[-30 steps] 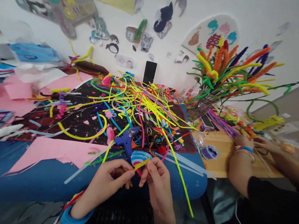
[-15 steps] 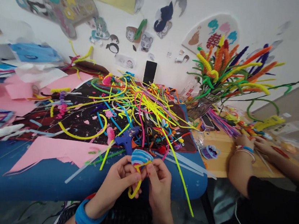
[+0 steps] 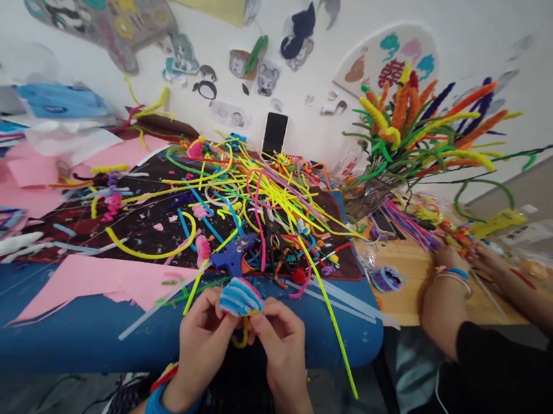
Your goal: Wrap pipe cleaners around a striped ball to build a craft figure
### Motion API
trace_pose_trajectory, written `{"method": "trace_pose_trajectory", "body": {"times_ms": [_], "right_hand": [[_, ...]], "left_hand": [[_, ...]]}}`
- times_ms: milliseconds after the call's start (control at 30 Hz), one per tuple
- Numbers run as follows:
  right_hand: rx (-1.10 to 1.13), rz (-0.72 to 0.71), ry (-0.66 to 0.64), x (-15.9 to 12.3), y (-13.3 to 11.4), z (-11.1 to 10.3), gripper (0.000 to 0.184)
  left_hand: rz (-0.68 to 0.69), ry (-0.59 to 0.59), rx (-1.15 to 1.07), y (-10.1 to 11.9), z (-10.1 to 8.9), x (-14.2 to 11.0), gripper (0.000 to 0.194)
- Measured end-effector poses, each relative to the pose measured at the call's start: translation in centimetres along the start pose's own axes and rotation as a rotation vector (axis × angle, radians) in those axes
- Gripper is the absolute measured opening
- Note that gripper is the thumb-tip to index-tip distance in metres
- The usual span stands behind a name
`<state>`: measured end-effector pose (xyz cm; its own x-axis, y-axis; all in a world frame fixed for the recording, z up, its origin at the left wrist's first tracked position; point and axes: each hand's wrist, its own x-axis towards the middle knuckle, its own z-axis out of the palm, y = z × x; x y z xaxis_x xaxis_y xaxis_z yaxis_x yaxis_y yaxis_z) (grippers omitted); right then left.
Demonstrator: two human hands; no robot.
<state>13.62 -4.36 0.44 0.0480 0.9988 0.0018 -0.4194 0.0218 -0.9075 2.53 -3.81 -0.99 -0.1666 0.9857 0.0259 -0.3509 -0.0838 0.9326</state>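
Between my two hands is a small pipe-cleaner piece (image 3: 241,298), striped blue and white with pink and yellow at its edge. My left hand (image 3: 205,336) is closed on its left side. At its lower right edge my right hand (image 3: 280,342) pinches, thumb and fingers together. A yellow pipe cleaner (image 3: 240,335) loops down from the piece between the hands, partly hidden by the fingers. Just beyond the hands lies a blue glue gun (image 3: 231,255) with an orange part. Clear glue sticks (image 3: 343,300) lie at the table edge to the right.
A heap of pipe cleaners (image 3: 278,197) covers the dark mat. Pink felt (image 3: 95,285) lies left, and a phone (image 3: 275,133) leans on the wall. At right stand a vase of pipe-cleaner flowers (image 3: 417,130) and a wooden table (image 3: 406,297), where a co-worker's hands (image 3: 449,258) work.
My hands have shifted slightly left and down. The striped piece has turned so its blue and white face shows more, and less of the yellow loop is visible.
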Motion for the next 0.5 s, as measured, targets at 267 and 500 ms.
{"method": "trace_pose_trajectory", "body": {"times_ms": [267, 500], "right_hand": [[0.122, 0.15, -0.041, 0.4, -0.2, -0.4, 0.038], [0.22, 0.281, -0.115, 0.4, 0.1, -1.1, 0.041]], "left_hand": [[-0.21, -0.356, -0.012, 0.5, -0.8, 1.1, 0.02], [-0.304, -0.62, -0.031, 0.8, -2.3, 1.8, 0.033]]}}
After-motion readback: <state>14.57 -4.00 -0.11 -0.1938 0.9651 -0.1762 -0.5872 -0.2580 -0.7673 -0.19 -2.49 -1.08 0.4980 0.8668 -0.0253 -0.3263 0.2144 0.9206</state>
